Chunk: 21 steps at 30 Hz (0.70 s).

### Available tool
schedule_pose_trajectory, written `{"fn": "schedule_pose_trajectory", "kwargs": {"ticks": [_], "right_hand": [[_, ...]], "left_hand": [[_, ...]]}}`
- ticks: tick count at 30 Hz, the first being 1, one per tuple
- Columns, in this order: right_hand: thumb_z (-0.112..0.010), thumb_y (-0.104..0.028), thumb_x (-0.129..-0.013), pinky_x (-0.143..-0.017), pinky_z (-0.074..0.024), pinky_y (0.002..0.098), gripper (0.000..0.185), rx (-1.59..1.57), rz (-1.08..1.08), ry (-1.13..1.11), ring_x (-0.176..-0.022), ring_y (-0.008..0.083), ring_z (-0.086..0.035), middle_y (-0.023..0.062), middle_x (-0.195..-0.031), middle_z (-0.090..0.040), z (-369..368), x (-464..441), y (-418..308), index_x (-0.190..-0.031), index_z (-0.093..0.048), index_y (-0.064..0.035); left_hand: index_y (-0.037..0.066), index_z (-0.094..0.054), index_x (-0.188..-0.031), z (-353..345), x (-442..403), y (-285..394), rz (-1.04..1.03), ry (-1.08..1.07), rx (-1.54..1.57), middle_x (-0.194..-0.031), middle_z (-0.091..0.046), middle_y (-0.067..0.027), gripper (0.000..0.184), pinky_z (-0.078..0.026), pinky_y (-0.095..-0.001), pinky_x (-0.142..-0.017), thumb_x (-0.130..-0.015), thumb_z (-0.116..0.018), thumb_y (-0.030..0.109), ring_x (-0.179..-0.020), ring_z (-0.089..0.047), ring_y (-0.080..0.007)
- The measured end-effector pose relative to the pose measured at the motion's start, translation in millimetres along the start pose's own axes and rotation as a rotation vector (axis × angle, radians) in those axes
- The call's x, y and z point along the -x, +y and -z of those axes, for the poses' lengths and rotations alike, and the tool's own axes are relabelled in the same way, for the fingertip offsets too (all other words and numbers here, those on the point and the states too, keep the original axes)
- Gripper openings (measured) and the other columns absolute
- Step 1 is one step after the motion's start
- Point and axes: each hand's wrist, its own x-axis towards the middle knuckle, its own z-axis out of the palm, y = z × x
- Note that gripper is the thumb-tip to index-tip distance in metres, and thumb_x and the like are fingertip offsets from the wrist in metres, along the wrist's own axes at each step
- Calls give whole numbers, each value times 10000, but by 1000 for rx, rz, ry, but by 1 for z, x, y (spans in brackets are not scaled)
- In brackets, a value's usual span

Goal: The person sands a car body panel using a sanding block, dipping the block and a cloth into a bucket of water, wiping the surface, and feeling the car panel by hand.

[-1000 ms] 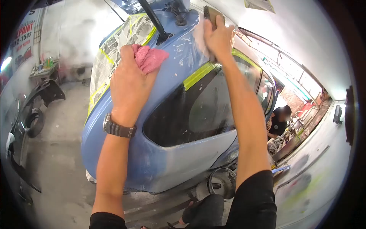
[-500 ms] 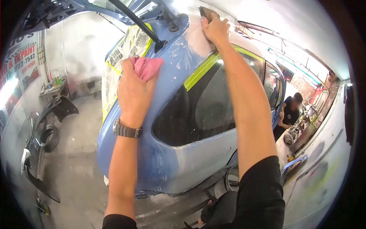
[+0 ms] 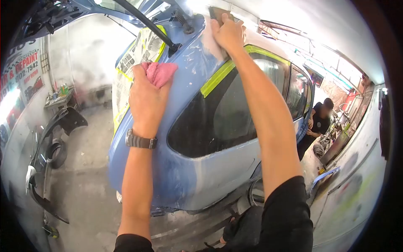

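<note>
My left hand is closed around a crumpled pink cloth and rests near the blue rear pillar of the car. A watch is on that wrist. Up at the roof edge, my right hand grips a dark, flat sanding block, its underside hidden. The block lies against a pale, sanded patch beside the blue paint. Below it, yellow-green masking tape lines the top of the dark side window.
Overhead, a black strut holds the raised tailgate. Taped paper covers the rear opening. Left on the floor lie a black bumper and a tire. Another person works beyond the car at right. A bucket stands beneath it.
My right hand has slid the sanding block a little to the left along the roof edge. The left hand keeps the pink cloth in nearly the same place.
</note>
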Motion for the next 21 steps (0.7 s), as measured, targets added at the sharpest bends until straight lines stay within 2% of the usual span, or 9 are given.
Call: {"fn": "schedule_pose_trajectory", "kwargs": {"ticks": [3, 6, 7, 10, 11, 13, 16, 19, 21], "right_hand": [[-625, -472, -951, -1012, -456, 627, 622, -59, 99, -93, -1236, 552, -519, 414, -1294, -511, 38, 82, -34, -1416, -575, -61], [-635, -468, -946, -999, -454, 638, 605, -39, 127, -21, -1236, 541, -521, 413, -1311, -502, 19, 43, -26, -1385, -593, -54], [-643, -469, -938, -984, -458, 646, 596, -14, 105, 12, -1193, 539, -543, 410, -1283, -511, -2, 7, -10, -1355, -598, -45], [-646, -475, -935, -994, -452, 644, 588, 53, -112, -51, -1208, 542, -535, 416, -1279, -512, -15, -37, -11, -1334, -609, -44], [-651, -472, -931, -1010, -442, 639, 574, -27, -100, 21, -1229, 537, -520, 412, -1290, -508, -24, -31, -3, -1326, -623, -55], [-652, -470, -927, -1024, -433, 632, 565, -67, 92, 93, -1247, 540, -504, 408, -1294, -506, -7, 22, -15, -1320, -636, -64], [-651, -464, -927, -1012, -438, 642, 570, -84, 101, -15, -1225, 562, -512, 407, -1264, -523, 30, 93, -42, -1327, -622, -58], [-640, -471, -937, -995, -445, 650, 583, -43, 184, 46, -1205, 570, -519, 407, -1236, -530, -2, 21, -12, -1342, -609, -53], [-563, -420, -994, -1070, -429, 582, 633, -106, 155, -182, -1191, 563, -564, 460, -1269, -557, -15, -45, 11, -1480, -470, -26]], "left_hand": [[42, -512, -1200, -1, 0, -4, -64, 32, 10, -1031, -712, -260, 526, -521, -539, -786, -873, -793, 343, -947, -674, -489], [46, -516, -1202, 1, 1, -1, -8, 8, -24, -1021, -714, -256, 521, -524, -540, -781, -873, -795, 338, -940, -676, -488], [52, -516, -1210, 1, 1, -2, -12, 6, -39, -1028, -720, -245, 524, -530, -536, -785, -868, -799, 331, -940, -684, -476], [51, -516, -1216, -1, -2, -3, -25, 11, -10, -1031, -724, -241, 528, -535, -530, -789, -865, -800, 323, -946, -689, -469], [50, -516, -1217, 1, -2, -2, -18, 3, -22, -1032, -725, -241, 531, -536, -529, -789, -863, -802, 323, -948, -689, -468], [48, -517, -1220, 0, -3, -2, 5, -8, -35, -1033, -726, -241, 537, -538, -527, -790, -860, -804, 324, -951, -690, -467], [50, -521, -1217, -2, -1, -5, -40, 39, -13, -1020, -726, -243, 535, -538, -526, -788, -857, -805, 327, -941, -692, -467], [46, -521, -1216, -2, -1, -4, -20, 27, -54, -1014, -724, -250, 541, -537, -526, -789, -858, -805, 335, -935, -690, -474], [44, -525, -1212, -3, -2, -3, -19, 24, -31, -1009, -722, -256, 540, -535, -527, -789, -858, -805, 340, -934, -687, -479]]}}
